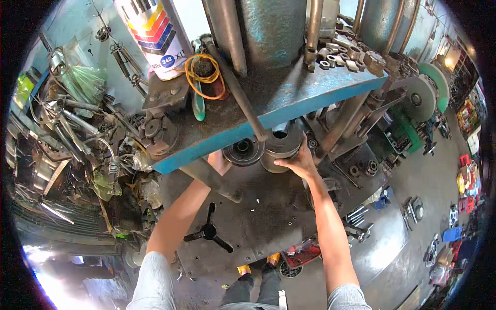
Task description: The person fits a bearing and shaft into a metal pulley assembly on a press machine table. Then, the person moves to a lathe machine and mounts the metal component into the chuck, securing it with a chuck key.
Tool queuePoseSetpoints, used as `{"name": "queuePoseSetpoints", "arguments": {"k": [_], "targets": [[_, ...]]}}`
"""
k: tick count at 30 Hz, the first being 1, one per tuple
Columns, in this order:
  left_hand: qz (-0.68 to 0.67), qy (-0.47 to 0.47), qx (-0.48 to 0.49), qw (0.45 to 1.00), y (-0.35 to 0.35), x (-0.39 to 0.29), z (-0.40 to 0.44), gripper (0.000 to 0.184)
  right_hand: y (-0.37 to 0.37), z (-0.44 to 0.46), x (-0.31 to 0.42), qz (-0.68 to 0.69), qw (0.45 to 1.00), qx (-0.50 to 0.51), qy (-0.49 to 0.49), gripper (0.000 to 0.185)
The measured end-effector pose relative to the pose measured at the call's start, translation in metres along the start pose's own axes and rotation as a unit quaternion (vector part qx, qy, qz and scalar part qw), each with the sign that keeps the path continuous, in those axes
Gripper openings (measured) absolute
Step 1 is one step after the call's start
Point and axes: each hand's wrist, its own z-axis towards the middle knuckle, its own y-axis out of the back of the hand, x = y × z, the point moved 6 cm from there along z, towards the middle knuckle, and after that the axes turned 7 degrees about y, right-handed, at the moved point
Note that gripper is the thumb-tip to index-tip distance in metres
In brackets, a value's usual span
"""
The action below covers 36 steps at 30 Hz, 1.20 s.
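Observation:
Under the blue edge of a steel press plate (320, 95), two round metal parts sit side by side. My right hand (301, 161) grips the larger hollow metal cylinder (281, 151) from its right side, thumb across the front and fingers around the far side. My left hand (219, 162) is at the left side of a dark ringed metal part (243, 153) with a bore in its middle. That hand's fingers are mostly hidden behind the part, but it appears to hold it. The two parts seem to touch or nearly touch.
The steel bench top (268, 222) has a three-armed slot (208, 231) and small white bits. A rod (209, 181) slants near my left forearm. Above stand a spray can (157, 46), a green-handled tool (199, 107) and several nuts (338, 54). A red tray (302, 255) lies below.

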Motion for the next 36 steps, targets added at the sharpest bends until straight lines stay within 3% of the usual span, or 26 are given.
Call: {"name": "queuePoseSetpoints", "arguments": {"k": [4, 6, 9, 12, 13, 15, 17, 20, 24, 27, 30, 33, 36], "targets": [[0.192, -0.077, -0.016, 0.978, 0.004, 0.040, 0.016, 0.035, 0.001, 0.004, 0.005, 0.055, 0.998, 0.003, 0.008, 0.117], [0.161, -0.055, -0.007, 0.985, 0.004, 0.052, 0.019, 0.031, 0.000, 0.004, 0.009, 0.059, 0.998, 0.000, 0.011, 0.117], [0.046, 0.058, -0.001, 0.997, 0.004, 0.085, 0.035, 0.025, -0.001, 0.003, 0.004, 0.081, 0.997, -0.008, 0.001, 0.116], [0.050, 0.068, 0.001, 0.996, -0.002, 0.088, 0.035, 0.023, -0.003, 0.002, 0.000, 0.116, 0.993, -0.012, -0.002, 0.116], [0.028, 0.110, 0.001, 0.993, -0.002, 0.091, 0.035, 0.023, -0.003, 0.001, -0.001, 0.115, 0.993, -0.010, -0.005, 0.116], [-0.033, 0.256, 0.018, 0.966, -0.018, 0.041, 0.019, 0.025, -0.001, 0.001, -0.004, 0.105, 0.994, -0.008, -0.006, 0.116], [-0.064, 0.345, 0.040, 0.936, -0.034, -0.005, 0.009, 0.027, -0.001, 0.001, -0.009, 0.087, 0.996, -0.008, -0.002, 0.117], [-0.064, 0.307, 0.105, 0.944, -0.050, -0.033, 0.009, 0.030, 0.005, 0.004, -0.001, 0.012, 0.998, 0.001, -0.060, 0.116], [-0.069, 0.325, 0.076, 0.940, -0.055, -0.036, 0.010, 0.031, 0.006, 0.016, -0.023, 0.085, 0.995, 0.033, -0.050, 0.122], [-0.101, 0.331, 0.067, 0.936, -0.060, -0.044, 0.009, 0.031, 0.007, 0.009, -0.023, 0.027, 0.999, -0.001, -0.043, 0.109], [-0.111, 0.339, 0.109, 0.928, -0.060, -0.040, 0.010, 0.031, 0.008, 0.016, -0.026, 0.062, 0.997, 0.024, -0.027, 0.119], [-0.117, 0.340, 0.097, 0.928, -0.059, -0.035, 0.011, 0.031, 0.006, 0.016, -0.025, 0.160, 0.984, 0.020, -0.080, 0.118], [-0.115, 0.337, 0.086, 0.930, -0.058, -0.034, 0.012, 0.031, 0.007, 0.020, -0.025, 0.117, 0.991, 0.027, -0.063, 0.119]]}}
